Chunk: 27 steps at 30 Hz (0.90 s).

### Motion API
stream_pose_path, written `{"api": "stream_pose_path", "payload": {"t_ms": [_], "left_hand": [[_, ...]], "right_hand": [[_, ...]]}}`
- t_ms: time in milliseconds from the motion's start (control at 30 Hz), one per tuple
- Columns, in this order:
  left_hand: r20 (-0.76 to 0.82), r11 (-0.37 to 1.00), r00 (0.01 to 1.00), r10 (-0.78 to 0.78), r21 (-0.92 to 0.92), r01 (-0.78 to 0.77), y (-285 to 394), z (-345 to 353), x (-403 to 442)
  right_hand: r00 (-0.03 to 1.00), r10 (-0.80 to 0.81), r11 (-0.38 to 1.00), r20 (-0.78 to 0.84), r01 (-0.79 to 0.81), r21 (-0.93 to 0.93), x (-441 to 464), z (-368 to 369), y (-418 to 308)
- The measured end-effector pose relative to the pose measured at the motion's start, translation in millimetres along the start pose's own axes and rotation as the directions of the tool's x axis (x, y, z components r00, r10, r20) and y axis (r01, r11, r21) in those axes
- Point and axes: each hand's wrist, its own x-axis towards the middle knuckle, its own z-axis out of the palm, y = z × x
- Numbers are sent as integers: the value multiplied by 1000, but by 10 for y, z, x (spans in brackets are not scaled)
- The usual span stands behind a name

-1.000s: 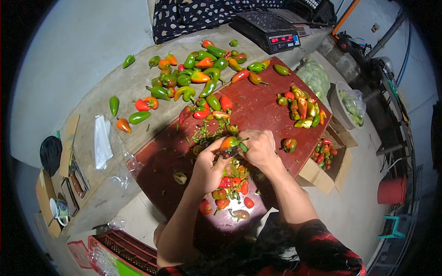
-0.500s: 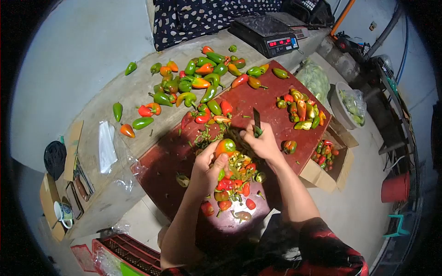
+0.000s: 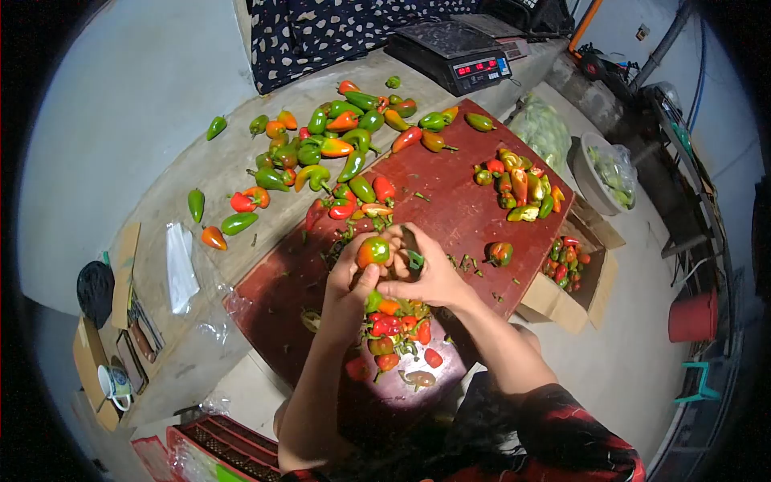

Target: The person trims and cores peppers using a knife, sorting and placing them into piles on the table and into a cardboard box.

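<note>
My left hand [image 3: 351, 277] is closed round an orange and green pepper [image 3: 373, 251] above the red table [image 3: 434, 193]. Close beside it, my right hand [image 3: 430, 273] is curled, its fingertips near the pepper. In its grip shows the green part of a knife [image 3: 414, 259]; the dark blade is mostly hidden behind the fingers. Below both hands lies a heap of cut peppers [image 3: 387, 325] with stems and scraps. A single reddish-green pepper [image 3: 499, 254] sits to the right of my right hand.
Many whole peppers [image 3: 321, 149] cover the concrete ledge at the back left. A pile of peppers [image 3: 522, 189] lies at the table's right, above a cardboard box [image 3: 598, 281] with more peppers. A digital scale [image 3: 458, 60] and a white basin [image 3: 590, 177] stand farther off.
My right hand has come left and down to the pepper, and the knife blade, upright before, is now mostly out of sight. The pepper in my left hand has shifted slightly left.
</note>
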Motion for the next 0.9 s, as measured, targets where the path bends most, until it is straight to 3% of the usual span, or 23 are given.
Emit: {"api": "stream_pose_path", "payload": {"t_ms": [100,167,233,300,367,433,500,533,600,633,667,700,767,800,867,900], "left_hand": [[-54,996,998,-18,-88,13,-49,-35,10],[-81,986,987,-141,-105,132,-9,-34,0],[-112,983,978,-175,-83,167,-129,-85,-15],[-128,977,970,-209,-63,202,-178,-57,-18],[-190,960,959,-209,-226,164,-168,3,-21],[-126,943,964,-232,-274,191,-187,-102,-7],[-74,819,956,-284,-537,202,-160,-114,-14],[-63,819,957,-285,-534,209,-159,-92,-9],[-159,990,977,-140,-54,133,-169,-35,1],[-139,989,980,-143,-53,137,-161,-19,-7],[-126,961,991,-51,264,83,-144,-30,-23],[-64,852,998,8,523,27,-138,-70,-6],[60,418,990,126,902,-108,-129,-149,34],[152,289,978,139,939,-187,-36,-114,31],[281,162,949,143,939,-302,22,-72,44],[245,185,963,109,947,-262,22,-74,31]], "right_hand": [[999,-15,997,41,18,-79,0,35,-83],[998,8,992,64,0,-123,2,67,-66],[979,-165,923,121,196,-332,20,115,-60],[985,-123,926,116,157,-344,-14,165,-41],[981,-120,908,155,171,-383,-37,196,88],[971,-198,908,132,232,-348,-24,205,113],[969,-229,901,88,245,-357,-19,187,136],[970,-231,900,78,243,-363,-16,168,124],[978,-209,922,25,205,-329,-15,107,76],[978,-210,919,7,200,-339,-6,53,49],[968,-250,910,-34,223,-349,11,-22,20],[954,-290,900,-75,245,-362,32,-117,-7],[892,-409,833,-195,277,-478,80,-424,-29],[864,-420,822,-277,233,-520,64,-622,-97],[769,-433,806,-471,96,-584,-4,-1056,-206],[694,-430,805,-578,3,-594,-98,-1297,-227]]}}
